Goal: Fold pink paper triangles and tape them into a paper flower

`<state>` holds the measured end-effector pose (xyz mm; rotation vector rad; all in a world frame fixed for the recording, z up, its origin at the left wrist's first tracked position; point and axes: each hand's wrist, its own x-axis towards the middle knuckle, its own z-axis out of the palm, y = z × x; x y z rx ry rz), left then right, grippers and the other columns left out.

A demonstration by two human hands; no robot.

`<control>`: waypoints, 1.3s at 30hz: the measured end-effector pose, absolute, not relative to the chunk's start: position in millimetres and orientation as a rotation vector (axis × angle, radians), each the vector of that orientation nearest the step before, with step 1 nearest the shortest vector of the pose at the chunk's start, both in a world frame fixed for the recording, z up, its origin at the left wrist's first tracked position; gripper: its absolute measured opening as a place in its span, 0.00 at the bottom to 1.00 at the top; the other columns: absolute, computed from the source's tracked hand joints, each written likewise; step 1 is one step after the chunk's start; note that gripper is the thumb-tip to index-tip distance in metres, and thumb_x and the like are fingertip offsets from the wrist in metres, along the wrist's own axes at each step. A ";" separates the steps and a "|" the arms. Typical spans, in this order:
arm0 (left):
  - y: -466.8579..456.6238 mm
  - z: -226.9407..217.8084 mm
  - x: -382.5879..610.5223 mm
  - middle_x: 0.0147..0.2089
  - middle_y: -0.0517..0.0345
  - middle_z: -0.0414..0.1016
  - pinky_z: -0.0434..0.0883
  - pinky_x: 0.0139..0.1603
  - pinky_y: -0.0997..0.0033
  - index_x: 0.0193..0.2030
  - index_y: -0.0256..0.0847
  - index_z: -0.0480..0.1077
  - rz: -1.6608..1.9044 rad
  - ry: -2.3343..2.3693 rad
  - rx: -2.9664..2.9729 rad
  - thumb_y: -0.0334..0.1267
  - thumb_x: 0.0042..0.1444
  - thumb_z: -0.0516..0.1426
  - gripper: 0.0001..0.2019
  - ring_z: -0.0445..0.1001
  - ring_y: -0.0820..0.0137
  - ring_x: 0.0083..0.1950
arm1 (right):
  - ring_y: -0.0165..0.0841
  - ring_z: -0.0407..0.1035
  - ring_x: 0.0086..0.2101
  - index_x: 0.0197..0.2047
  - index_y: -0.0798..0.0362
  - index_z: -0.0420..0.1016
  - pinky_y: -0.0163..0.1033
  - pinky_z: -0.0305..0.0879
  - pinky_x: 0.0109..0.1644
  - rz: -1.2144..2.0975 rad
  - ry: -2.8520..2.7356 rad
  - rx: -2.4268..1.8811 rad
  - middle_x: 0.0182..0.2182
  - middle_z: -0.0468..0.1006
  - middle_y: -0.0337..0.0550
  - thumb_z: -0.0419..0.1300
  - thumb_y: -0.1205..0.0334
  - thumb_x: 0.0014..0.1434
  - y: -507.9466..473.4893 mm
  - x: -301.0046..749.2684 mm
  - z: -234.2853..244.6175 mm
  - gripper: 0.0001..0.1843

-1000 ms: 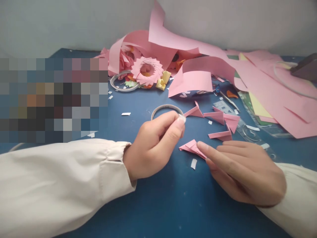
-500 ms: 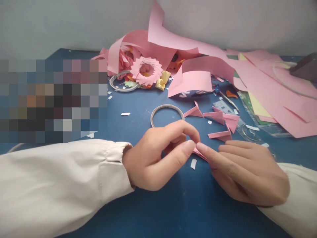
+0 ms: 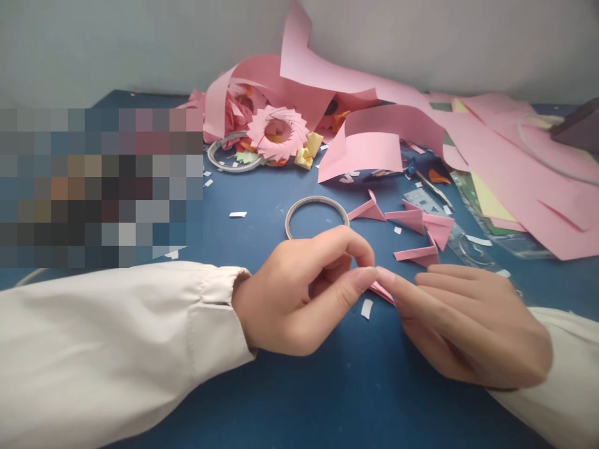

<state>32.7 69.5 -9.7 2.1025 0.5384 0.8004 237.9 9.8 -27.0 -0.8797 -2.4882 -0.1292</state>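
Observation:
My left hand (image 3: 309, 293) is closed, its thumb and index finger pinching a small folded pink paper piece (image 3: 384, 293). Most of that piece is hidden behind the fingertips. My right hand (image 3: 472, 324) grips the same paper from the right, its index fingertip touching my left thumb tip. Just beyond the hands lie several folded pink paper pieces (image 3: 407, 219) with angled flaps. A narrow tape roll (image 3: 318, 199) lies flat behind my left hand, partly covered by it. A white paper scrap (image 3: 367, 309) is on the table below the fingertips.
On the blue table (image 3: 299, 399), a pink paper ring (image 3: 277, 134) leans among folded colored pieces and another tape roll (image 3: 234, 167). Curled pink sheets (image 3: 369, 149) stand behind. Stacked pink paper (image 3: 538, 187), tweezers (image 3: 435, 192) and a clear ruler (image 3: 423, 202) are right. Pixelation hides the left.
My left thumb tip has slid slightly to the right along the paper, up against my right index fingertip. The paper stays in both hands; the view has shifted a little.

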 end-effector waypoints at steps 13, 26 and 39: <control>67.1 -11.0 36.2 0.22 0.66 0.62 0.59 0.18 0.83 0.33 0.38 0.61 0.780 0.638 2.111 0.30 0.59 0.48 0.04 0.58 0.81 0.19 | 0.27 0.57 0.18 0.54 0.63 0.62 0.37 0.54 0.21 -0.216 -2.464 -0.955 0.17 0.66 0.33 0.49 0.73 0.60 9.3 234.9 -26.6 0.18; 71.2 -7.6 32.9 0.21 0.65 0.61 0.60 0.20 0.81 0.36 0.36 0.64 0.777 0.550 2.057 0.34 0.63 0.47 0.07 0.58 0.80 0.20 | 0.29 0.59 0.19 0.59 0.63 0.57 0.37 0.57 0.22 -0.266 -2.417 -0.997 0.18 0.70 0.35 0.51 0.73 0.59 8.2 236.3 -30.1 0.24; 67.6 -10.6 40.3 0.22 0.64 0.63 0.61 0.18 0.84 0.30 0.36 0.64 0.811 0.679 1.956 0.32 0.57 0.52 0.05 0.60 0.81 0.20 | 0.29 0.59 0.20 0.60 0.63 0.58 0.36 0.59 0.23 -0.229 -2.395 -0.976 0.19 0.69 0.35 0.52 0.73 0.58 8.1 234.5 -30.8 0.26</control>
